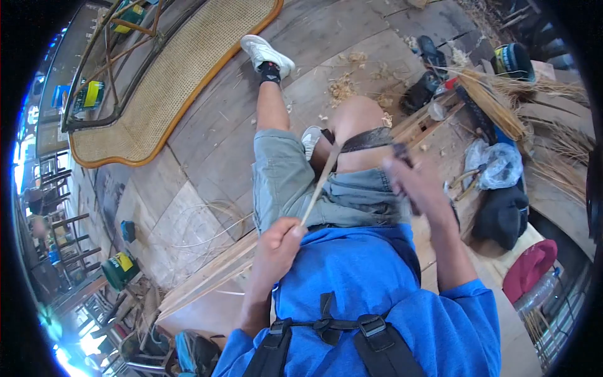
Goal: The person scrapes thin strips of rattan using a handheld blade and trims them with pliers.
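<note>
Black straps [389, 352] worn over blue shirt [352, 261]. Thin strip [321, 187] pinched in left grip [279, 243], far end set near dark thigh pad [367, 139]. Right grip [418, 182] blurred; whether closed cannot be told. Strip best held taut and flat on pad, pull kept even.

Woven cane panel [173, 85] and green container [119, 271], left — clear plastic bag [502, 166], right.

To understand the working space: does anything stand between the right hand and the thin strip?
Nothing visible blocks the space between the right hand and the thin strip in the left hand. The dark band on the leg seems to lie beneath.
</note>
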{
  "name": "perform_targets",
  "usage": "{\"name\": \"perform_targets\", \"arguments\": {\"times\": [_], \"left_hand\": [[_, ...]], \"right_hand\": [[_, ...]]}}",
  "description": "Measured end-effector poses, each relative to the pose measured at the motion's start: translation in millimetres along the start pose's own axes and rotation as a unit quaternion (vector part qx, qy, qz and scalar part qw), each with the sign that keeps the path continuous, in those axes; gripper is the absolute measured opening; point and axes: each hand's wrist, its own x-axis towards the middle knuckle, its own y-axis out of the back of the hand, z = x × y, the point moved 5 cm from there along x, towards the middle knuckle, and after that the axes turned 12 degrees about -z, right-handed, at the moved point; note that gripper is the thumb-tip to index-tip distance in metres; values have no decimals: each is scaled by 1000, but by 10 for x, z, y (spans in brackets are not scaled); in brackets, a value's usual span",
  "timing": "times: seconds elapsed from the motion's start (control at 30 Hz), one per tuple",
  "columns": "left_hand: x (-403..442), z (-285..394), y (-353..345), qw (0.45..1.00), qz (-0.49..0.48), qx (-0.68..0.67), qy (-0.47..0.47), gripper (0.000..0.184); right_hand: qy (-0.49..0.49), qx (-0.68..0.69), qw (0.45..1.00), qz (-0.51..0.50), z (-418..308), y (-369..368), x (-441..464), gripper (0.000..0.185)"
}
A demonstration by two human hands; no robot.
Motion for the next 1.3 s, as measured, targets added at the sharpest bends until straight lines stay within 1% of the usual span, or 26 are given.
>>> {"name": "perform_targets", "arguments": {"times": [0.07,0.1,0.17,0.27,0.3,0.33,0.4,0.43,0.53,0.63,0.73,0.83,0.93,0.97,1.03,1.1,1.13,1.2,1.23,1.3], "left_hand": [[193,94,-132,996,-43,57,-57,20],[256,127,-201,991,-64,86,-85,20],[303,87,-206,984,-85,130,-85,20],[322,27,-134,977,-94,177,-67,19],[345,33,-133,977,-94,185,-58,19],[373,47,-132,976,-93,192,-49,19],[484,111,-204,986,-96,138,-15,19],[533,131,-239,989,-99,110,3,19],[647,191,-298,987,-104,122,-3,18],[590,363,-321,976,-104,177,-68,18],[569,302,-290,979,-97,157,-82,16],[582,285,-281,966,-56,183,-174,18],[665,240,-286,983,-116,97,-101,19],[703,207,-279,985,-144,44,-85,20],[809,99,-292,976,-202,-63,-52,21],[906,-18,-259,967,-229,-105,-28,21],[926,-59,-245,962,-243,-126,-15,21],[945,-72,-213,965,-234,-115,-9,20],[957,-63,-205,967,-230,-110,-7,19],[952,-52,-193,970,-225,-96,-6,20]], "right_hand": [[43,85,991,-96,-97,-297,-76,21],[63,136,985,-80,-85,-349,-42,20],[99,237,965,-55,49,-395,63,19],[117,314,942,2,184,-249,174,18],[128,296,947,4,158,-246,159,22],[117,283,952,5,150,-267,149,22],[95,257,962,5,145,-315,136,22],[90,256,962,-14,194,-320,159,19],[96,251,963,-1,130,-311,136,18],[83,147,984,54,191,-154,154,17],[128,152,972,124,121,105,156,25],[166,143,952,215,110,426,142,24],[148,223,941,205,114,501,78,30],[150,210,952,164,135,487,65,33],[142,181,967,106,147,352,42,33],[122,142,982,33,185,214,35,32],[112,161,980,-13,197,124,26,32],[92,198,970,-103,133,-120,-6,33],[71,220,966,-116,78,-231,-10,36],[62,250,960,-107,42,-360,46,40]]}}
